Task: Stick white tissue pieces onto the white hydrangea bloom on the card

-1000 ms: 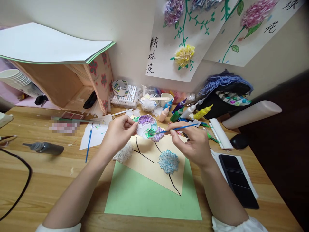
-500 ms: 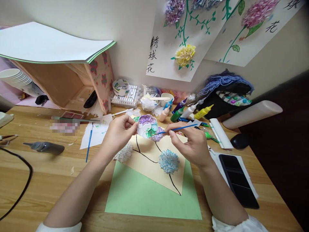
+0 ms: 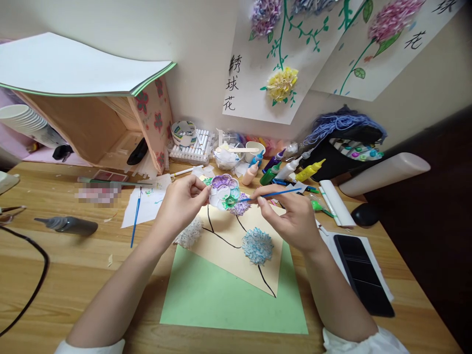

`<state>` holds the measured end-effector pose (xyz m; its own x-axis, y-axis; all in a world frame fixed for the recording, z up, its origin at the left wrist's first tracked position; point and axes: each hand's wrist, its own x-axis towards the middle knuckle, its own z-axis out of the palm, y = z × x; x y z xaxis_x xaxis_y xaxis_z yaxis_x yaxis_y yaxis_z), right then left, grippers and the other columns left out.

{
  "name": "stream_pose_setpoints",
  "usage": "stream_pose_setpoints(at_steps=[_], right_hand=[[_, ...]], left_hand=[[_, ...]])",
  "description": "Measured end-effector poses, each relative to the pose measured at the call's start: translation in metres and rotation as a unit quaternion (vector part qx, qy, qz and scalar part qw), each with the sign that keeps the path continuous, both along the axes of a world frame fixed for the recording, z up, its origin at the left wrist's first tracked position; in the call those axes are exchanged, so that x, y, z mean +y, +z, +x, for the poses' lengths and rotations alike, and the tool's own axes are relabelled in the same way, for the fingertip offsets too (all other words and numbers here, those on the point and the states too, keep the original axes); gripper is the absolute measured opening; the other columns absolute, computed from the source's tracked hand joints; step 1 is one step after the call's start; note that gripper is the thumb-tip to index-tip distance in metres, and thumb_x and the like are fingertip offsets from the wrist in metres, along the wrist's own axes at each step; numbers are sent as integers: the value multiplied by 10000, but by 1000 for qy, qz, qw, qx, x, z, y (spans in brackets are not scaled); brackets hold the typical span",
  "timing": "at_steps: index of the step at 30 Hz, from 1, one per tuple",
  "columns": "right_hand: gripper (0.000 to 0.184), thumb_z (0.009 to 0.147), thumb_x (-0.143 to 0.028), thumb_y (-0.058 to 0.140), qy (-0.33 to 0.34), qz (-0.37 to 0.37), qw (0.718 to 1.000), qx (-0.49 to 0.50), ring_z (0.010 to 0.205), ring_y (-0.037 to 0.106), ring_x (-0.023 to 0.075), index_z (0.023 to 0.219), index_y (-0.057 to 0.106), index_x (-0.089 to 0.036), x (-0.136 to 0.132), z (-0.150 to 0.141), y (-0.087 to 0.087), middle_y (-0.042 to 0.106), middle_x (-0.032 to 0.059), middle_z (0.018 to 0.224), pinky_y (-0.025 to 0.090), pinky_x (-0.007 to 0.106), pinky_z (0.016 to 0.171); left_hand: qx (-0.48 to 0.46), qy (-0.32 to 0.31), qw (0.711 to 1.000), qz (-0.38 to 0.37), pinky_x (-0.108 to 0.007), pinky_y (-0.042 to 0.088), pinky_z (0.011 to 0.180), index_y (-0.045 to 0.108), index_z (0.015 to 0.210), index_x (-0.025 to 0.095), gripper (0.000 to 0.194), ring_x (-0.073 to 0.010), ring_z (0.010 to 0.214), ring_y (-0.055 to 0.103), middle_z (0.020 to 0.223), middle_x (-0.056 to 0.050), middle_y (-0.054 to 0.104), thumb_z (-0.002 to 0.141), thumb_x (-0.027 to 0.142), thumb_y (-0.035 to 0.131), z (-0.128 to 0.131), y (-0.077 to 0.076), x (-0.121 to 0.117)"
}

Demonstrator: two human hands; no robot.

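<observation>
My left hand (image 3: 186,196) pinches the edge of a white flower-shaped paint palette (image 3: 218,197), its wells smeared with purple and green. A thin blue paintbrush (image 3: 275,193) is held in my right hand (image 3: 287,211), its tip at the green well on the palette's right side. Below both hands lies a cream paper (image 3: 224,255) with black painted stems. Fluffy blue (image 3: 257,246), white (image 3: 189,232) and purple (image 3: 241,204) flower heads sit on it; the palette and my right hand are close to the purple one. A green sheet (image 3: 228,305) lies beneath the cream paper.
Several paint bottles (image 3: 271,173) stand behind my hands. Another paintbrush (image 3: 136,216) lies on a white scrap at left, near a dark grey bottle (image 3: 72,225). A black phone (image 3: 363,275) rests at right. An open box (image 3: 92,128) stands at back left.
The paintbrush in my right hand has shifted slightly, its tip still by the green well. The palette and my left hand have barely moved.
</observation>
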<state>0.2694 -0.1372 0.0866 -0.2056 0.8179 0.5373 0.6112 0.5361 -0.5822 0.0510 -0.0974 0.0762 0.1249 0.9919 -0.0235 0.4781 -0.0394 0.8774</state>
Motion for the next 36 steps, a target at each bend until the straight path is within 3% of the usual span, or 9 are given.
stream_pose_setpoints(at_steps=[5, 24, 36], right_hand=[[115, 844, -150, 533, -24, 13, 1000, -4, 734, 668, 147, 847, 637, -197, -1, 0, 1, 710, 10, 809, 502, 254, 679], [136, 841, -158, 529, 9, 3, 1000, -22, 724, 670, 154, 879, 647, -214, -1, 1, 1, 716, 5, 794, 509, 262, 640], [139, 820, -115, 537, 6, 40, 999, -33, 732, 662, 157, 862, 634, -205, -2, -1, 1, 709, 15, 793, 508, 276, 689]], left_hand=[[1, -5, 1000, 4, -289, 495, 590, 578, 724, 173, 220, -185, 636, 665, 671, -36, 683, 803, 379, 587, 0, -1, 0], [-3, 0, 1000, 6, -286, 487, 584, 575, 716, 176, 223, -184, 624, 655, 656, -40, 681, 796, 383, 592, 0, 0, -1], [-7, -1, 1000, 6, -286, 491, 592, 581, 721, 177, 224, -186, 634, 657, 671, -43, 686, 793, 389, 598, 0, -1, 0]])
